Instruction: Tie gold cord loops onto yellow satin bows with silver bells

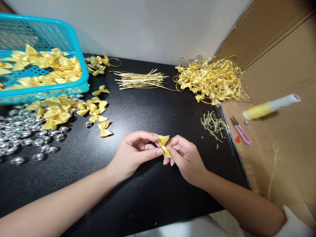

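Note:
Both hands meet over the middle of the black table (138,197). A small yellow ribbon bow (164,145) is pinched between them: my left hand (134,153) grips it from the left with thumb and fingers, and my right hand (184,156) holds it from the right. Loose yellow bows (64,110) lie to the left, beside a spread of silver beads (22,135). A bundle of gold wire ties (140,79) lies further back.
A turquoise basket (44,89) with yellow bows stands at the back left. A heap of finished gold-tied bows (212,79) sits back right, wire trimmings (213,124) below it. On the cardboard at right lie pink snips (241,131) and a yellow thread spool (269,107).

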